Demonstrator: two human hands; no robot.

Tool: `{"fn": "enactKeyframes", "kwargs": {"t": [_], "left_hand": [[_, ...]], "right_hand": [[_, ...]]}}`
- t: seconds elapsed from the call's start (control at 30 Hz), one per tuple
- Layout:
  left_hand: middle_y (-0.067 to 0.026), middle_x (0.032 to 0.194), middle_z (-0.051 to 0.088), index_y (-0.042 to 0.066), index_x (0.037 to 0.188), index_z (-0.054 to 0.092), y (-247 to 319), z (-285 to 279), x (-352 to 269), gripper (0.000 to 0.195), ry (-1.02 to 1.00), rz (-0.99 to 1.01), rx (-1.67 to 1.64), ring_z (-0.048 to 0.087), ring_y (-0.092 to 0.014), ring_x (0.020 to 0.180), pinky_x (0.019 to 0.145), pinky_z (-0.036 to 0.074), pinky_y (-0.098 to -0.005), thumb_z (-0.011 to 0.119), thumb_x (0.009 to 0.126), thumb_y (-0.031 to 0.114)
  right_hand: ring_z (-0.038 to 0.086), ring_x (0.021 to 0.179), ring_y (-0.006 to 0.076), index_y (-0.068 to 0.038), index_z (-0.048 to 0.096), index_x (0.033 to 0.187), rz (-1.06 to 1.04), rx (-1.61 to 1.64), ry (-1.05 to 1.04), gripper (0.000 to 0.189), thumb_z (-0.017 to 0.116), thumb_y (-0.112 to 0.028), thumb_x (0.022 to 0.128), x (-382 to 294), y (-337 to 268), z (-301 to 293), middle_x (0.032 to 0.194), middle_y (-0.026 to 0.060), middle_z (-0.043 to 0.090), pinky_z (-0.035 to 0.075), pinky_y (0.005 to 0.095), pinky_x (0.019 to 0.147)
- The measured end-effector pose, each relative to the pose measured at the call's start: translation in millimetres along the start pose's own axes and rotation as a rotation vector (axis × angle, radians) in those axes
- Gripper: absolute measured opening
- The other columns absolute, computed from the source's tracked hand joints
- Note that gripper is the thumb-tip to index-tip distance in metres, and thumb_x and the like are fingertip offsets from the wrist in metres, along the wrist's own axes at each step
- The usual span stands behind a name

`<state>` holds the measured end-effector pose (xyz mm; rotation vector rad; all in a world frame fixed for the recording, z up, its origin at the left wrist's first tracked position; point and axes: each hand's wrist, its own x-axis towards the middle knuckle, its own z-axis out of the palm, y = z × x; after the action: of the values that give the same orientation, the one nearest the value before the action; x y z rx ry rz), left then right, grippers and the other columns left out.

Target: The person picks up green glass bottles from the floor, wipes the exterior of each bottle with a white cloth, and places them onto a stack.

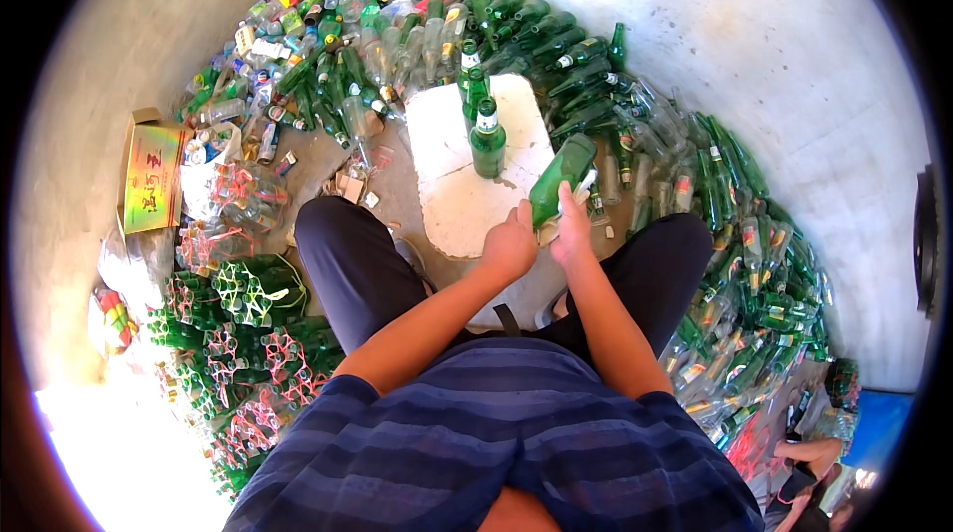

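A green glass bottle (563, 175) is tilted in front of me, its base up to the right and its neck end hidden behind my hands. My left hand (512, 243) grips its lower end. My right hand (572, 225) holds the bottle's side, with a whitish cloth or paper (589, 182) pressed against it. Just beyond my hands is a worn white slab-like tabletop (456, 193) with a broken-looking surface. Three green bottles stand upright on it in a row: a near one (488, 149), a middle one (476, 96) and a far one (468, 59).
Loose green bottles (588, 78) pile along the wall, curving round to my right (759, 294). Plastic bottles and cans (320, 11) heap at the far left. Tied bottle bundles (260, 290) and a cardboard box (154, 178) stand left. Another person's arm (808, 450) shows lower right.
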<state>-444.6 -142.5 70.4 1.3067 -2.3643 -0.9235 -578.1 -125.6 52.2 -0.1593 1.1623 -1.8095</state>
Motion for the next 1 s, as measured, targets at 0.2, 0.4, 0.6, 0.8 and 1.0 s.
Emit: {"fn": "enactKeyframes", "kwargs": {"t": [0.2, 0.4, 0.6, 0.8, 1.0], "left_hand": [[-0.023, 0.104, 0.065, 0.003, 0.15, 0.036, 11.3, -1.3, -9.0, 0.069, -0.014, 0.199, -0.319, 0.071, -0.037, 0.077, 0.071, 0.058, -0.0439, 0.07, 0.093, 0.023], [-0.0133, 0.111, 0.066, 0.012, 0.144, 0.055, -2.3, -34.4, 10.3, 0.053, -0.14, 0.008, -0.607, 0.071, -0.024, 0.095, 0.078, 0.058, -0.0357, 0.071, 0.094, 0.013], [-0.0133, 0.146, 0.054, 0.017, 0.144, 0.057, 23.1, -50.4, 4.0, 0.07, 0.213, 0.601, -0.023, 0.054, -0.038, 0.134, 0.108, 0.047, -0.0477, 0.069, 0.077, -0.002], [-0.0108, 0.147, 0.054, 0.017, 0.143, 0.057, 10.4, -56.4, 8.1, 0.068, 0.218, 0.562, 0.167, 0.046, -0.037, 0.143, 0.116, 0.038, -0.0504, 0.068, 0.078, 0.0], [-0.0131, 0.124, 0.066, 0.011, 0.126, 0.063, 2.2, -70.4, 6.6, 0.056, 0.02, 0.474, 0.03, 0.064, -0.036, 0.117, 0.102, 0.05, -0.0459, 0.078, 0.072, 0.017]], "right_hand": [[0.069, 0.089, 0.0226, -0.006, 0.065, 0.121, 0.111, 0.208, -0.135, 0.033, 0.074, -0.025, 0.096, 17.1, -32.9, -4.5, 0.105, 0.0074, 0.071, 0.058, 0.039, 0.081], [0.069, 0.086, 0.0232, -0.008, 0.066, 0.115, 0.102, 0.265, -0.14, 0.036, 0.066, -0.04, 0.099, 6.3, -74.0, 9.0, 0.098, 0.0074, 0.07, 0.059, 0.0399, 0.08], [0.068, 0.076, 0.0212, -0.01, 0.066, 0.111, 0.257, 0.081, -0.116, 0.042, 0.063, -0.05, 0.099, -10.4, -66.6, -4.7, 0.093, 0.0066, 0.07, 0.059, 0.0384, 0.064], [0.071, 0.071, 0.0202, -0.009, 0.064, 0.123, 0.464, -0.333, -0.313, 0.05, 0.055, -0.054, 0.101, -53.4, -77.5, -10.2, 0.095, 0.0086, 0.072, 0.058, 0.035, 0.052], [0.071, 0.074, 0.0173, -0.007, 0.067, 0.12, 0.493, -0.293, -0.317, 0.044, 0.056, -0.047, 0.104, -34.2, -70.3, -29.3, 0.098, 0.0068, 0.073, 0.058, 0.0319, 0.058]]}}
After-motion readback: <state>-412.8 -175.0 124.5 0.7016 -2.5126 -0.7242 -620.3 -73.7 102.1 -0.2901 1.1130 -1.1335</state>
